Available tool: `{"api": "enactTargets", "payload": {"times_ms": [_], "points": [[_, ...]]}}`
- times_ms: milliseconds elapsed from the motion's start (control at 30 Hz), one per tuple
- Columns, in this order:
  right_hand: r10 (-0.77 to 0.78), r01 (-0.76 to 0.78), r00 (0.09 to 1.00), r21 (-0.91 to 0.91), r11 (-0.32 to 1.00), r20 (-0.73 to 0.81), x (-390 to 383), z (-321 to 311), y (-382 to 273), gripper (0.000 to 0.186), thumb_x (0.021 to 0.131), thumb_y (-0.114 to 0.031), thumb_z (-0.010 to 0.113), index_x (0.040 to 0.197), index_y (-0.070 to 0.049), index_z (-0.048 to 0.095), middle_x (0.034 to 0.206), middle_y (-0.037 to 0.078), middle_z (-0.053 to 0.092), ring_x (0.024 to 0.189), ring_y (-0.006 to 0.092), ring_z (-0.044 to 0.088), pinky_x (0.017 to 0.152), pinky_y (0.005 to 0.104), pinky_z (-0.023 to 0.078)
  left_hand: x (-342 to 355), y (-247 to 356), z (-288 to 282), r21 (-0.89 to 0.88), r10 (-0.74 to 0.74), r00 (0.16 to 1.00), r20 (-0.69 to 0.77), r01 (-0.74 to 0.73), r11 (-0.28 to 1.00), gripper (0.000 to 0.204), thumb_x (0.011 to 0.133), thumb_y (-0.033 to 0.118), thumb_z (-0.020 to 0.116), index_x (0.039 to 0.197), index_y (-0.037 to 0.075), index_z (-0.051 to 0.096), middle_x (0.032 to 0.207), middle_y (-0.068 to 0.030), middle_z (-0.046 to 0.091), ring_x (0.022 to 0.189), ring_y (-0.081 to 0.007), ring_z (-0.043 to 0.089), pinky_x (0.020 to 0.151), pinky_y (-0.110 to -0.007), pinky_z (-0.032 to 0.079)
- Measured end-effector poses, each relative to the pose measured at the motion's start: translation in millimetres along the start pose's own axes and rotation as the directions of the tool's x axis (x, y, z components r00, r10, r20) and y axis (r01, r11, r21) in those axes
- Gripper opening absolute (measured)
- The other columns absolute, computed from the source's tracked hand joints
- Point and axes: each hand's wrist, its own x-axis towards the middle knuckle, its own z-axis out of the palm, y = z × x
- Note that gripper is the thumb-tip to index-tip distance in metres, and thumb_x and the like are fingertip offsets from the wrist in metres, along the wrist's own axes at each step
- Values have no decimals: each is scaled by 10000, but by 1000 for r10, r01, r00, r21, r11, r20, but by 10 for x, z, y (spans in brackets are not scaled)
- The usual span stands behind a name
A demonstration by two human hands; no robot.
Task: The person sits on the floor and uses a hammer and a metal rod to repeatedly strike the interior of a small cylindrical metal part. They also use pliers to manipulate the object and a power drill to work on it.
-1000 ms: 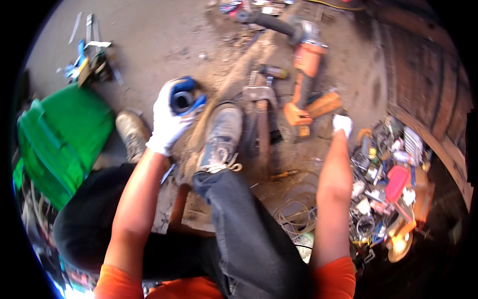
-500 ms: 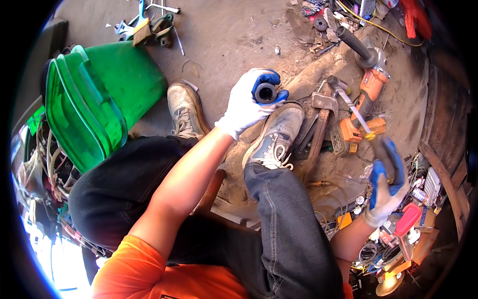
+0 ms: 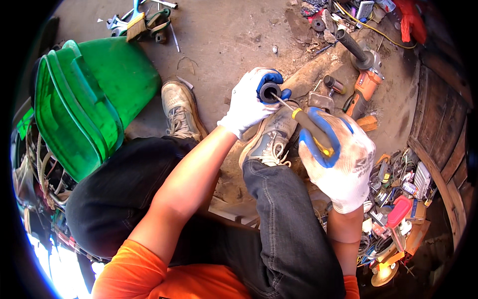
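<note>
Both my hands wear white gloves with blue palms. My left hand is closed round a short black hollow cylinder, its open end facing up toward me. In my right hand is a screwdriver with a dark and yellow handle, gripped in curled fingers. The thin metal shaft points up and left, and its tip reaches the mouth of the cylinder. How deep the tip sits inside I cannot tell. Below the cylinder is my right shoe.
An orange angle grinder lies on the dirt floor at the right, beside a hammer head and a small metal cylinder. A green plastic bin lies at the left. Brush and tools lie far left; clutter fills the lower right.
My right hand has swung in from the far right with the screwdriver, bringing its tip to the black cylinder. My left hand has stayed nearly in place.
</note>
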Motion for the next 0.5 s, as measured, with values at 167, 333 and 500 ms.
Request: {"api": "enactTargets", "payload": {"times_ms": [167,333,500], "points": [[-54,54,998,-11,998,-8,32,48,-2,306,742,-82,794,1027,-1,716,920,183,714,803,373,702,737,410,564,3,4,2,12,2,1000,-6,-2,1000,347,777,197,878,1015,68,661,1032,-102,685,959,-245,679,864,-347,554],[-16,15,1000,100,995,4,36,70,31,283,759,-58,786,1023,15,713,907,187,717,813,355,712,758,389,559,-6,-4,-1,28,36,999,-23,-36,999,339,778,191,875,1014,73,661,1031,-105,685,962,-257,680,868,-358,555],[22,-22,1000,223,975,0,30,91,20,239,804,-54,775,1019,31,716,928,175,738,821,292,733,769,358,556,-27,-6,-2,44,4,1000,-10,-3,999,353,763,202,881,1015,89,661,1032,-102,688,967,-271,681,864,-372,554]]}}
